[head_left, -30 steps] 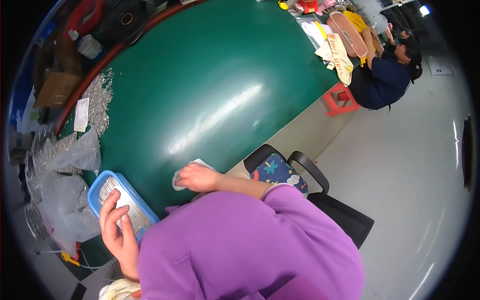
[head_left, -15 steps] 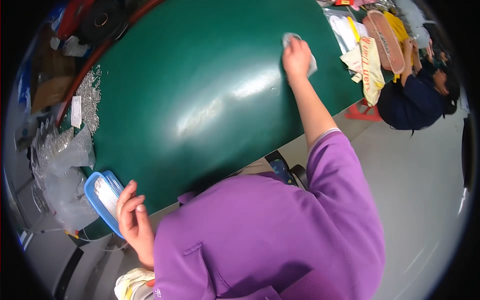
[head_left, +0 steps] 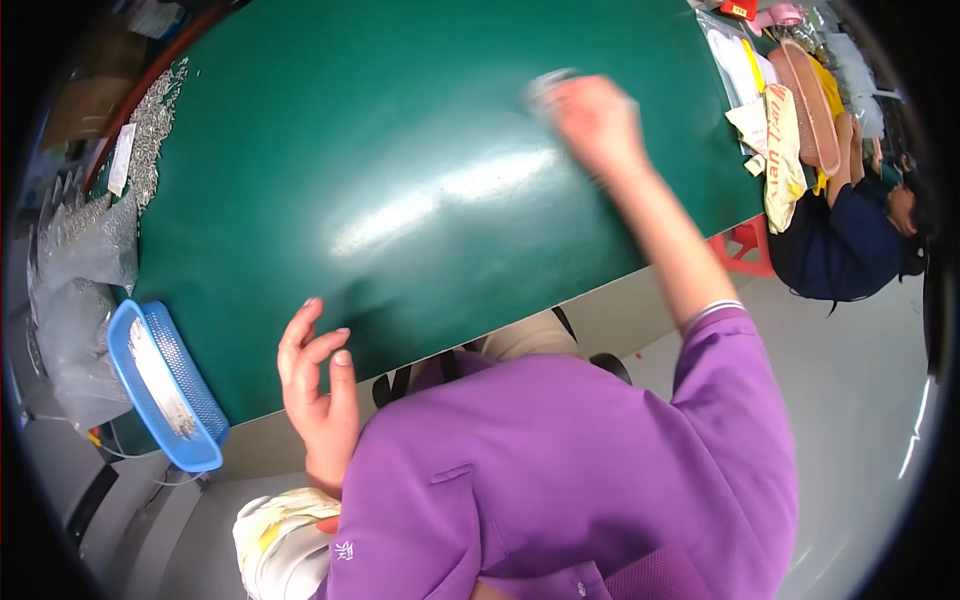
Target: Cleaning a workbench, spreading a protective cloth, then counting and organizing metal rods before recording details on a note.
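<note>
In the head view, a pale grey cloth (head_left: 548, 86) is seen on the far part of the green tabletop (head_left: 300, 120), right of centre. It is partly covered by the right hand (head_left: 598, 118), so that most of it shows at the fingertips, to the upper left of the wrist. The right fingers appear bunched together and closed on the cloth; how each finger is placed cannot be told through the blur. The cloth's long axis cannot be told either. The right hand is plainly the nearer one, its forearm being stretched from lower right toward upper left across the near table edge.

The left hand (head_left: 322, 375) is held well apart, at the near edge, with its fingers loosely spread and half curled, and nothing is seen in it. To its left, a blue perforated plastic basket (head_left: 188, 372) is set at the near left corner, its long axis slanted from upper left to lower right. Beyond the basket, a heap of small silvery metal parts (head_left: 150, 150) is spread along the left edge.
</note>
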Demonstrator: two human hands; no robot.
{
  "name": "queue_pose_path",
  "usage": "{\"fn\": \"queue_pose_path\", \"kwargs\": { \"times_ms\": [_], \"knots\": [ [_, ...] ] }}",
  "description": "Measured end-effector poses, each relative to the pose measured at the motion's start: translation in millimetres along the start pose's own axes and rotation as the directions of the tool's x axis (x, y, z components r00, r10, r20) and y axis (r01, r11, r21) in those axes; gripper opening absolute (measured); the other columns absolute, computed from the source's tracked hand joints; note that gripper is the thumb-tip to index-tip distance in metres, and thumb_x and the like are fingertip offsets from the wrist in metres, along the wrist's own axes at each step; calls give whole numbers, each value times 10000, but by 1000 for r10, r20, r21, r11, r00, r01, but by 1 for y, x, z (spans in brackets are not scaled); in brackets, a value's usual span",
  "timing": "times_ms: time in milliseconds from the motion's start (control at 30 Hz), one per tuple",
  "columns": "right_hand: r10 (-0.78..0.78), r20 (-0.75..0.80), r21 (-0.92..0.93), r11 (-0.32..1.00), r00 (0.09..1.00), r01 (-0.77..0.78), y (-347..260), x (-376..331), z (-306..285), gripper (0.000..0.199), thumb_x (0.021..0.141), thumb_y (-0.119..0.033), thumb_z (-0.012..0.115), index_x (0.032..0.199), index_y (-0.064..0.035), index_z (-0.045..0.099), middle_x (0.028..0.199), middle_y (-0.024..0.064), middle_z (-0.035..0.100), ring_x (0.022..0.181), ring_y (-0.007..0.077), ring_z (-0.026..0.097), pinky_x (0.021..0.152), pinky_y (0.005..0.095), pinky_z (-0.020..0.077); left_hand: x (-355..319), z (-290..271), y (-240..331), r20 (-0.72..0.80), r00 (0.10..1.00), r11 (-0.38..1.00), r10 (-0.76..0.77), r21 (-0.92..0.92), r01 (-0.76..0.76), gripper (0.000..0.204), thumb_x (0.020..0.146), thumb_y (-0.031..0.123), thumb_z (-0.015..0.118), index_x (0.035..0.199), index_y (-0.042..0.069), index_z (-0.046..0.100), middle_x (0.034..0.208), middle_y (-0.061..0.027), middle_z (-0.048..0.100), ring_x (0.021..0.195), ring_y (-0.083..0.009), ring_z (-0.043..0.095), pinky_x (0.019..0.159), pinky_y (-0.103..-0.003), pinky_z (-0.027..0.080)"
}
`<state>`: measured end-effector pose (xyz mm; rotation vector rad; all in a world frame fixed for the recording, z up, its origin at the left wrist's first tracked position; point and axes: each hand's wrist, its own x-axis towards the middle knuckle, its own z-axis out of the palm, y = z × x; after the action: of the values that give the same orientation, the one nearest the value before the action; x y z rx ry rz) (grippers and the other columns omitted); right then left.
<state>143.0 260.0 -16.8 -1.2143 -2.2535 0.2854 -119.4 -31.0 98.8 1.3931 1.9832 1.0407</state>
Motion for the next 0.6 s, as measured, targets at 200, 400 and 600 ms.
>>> {"fn": "queue_pose_path", "kwargs": {
  "times_ms": [200, 400, 600],
  "knots": [
    [308, -267, -170, 918, 913, -359, 144, -21, -92, 290, 816, -239, 539, 1040, -104, 663, 933, 147, 657, 883, 310, 627, 793, 377, 483, -63, 55, -57, -201, 909, 927, 364, 176, -332, 155, 843, -6, 526, 976, 36, 592, 1292, -176, 463, 1255, -344, 403, 1031, -444, 323],
    [43, -227, -74, 995, 973, -61, 22, -73, -32, 200, 803, -175, 543, 936, -123, 682, 934, 156, 621, 897, 324, 601, 795, 409, 486, -142, 64, -54, -307, 856, 909, 417, 163, -385, 191, 802, -54, 522, 955, 28, 602, 1292, -178, 462, 1258, -356, 401, 1029, -439, 323],
    [-433, -25, 201, 881, 901, 429, -165, -132, 24, 177, 739, -78, 583, 900, -89, 656, 847, 116, 579, 844, 309, 566, 740, 421, 468, -171, 56, -37, -268, 847, 889, 459, 131, -440, 214, 794, -21, 555, 993, 42, 605, 1331, -170, 432, 1273, -319, 386, 1033, -411, 316]
  ]
}}
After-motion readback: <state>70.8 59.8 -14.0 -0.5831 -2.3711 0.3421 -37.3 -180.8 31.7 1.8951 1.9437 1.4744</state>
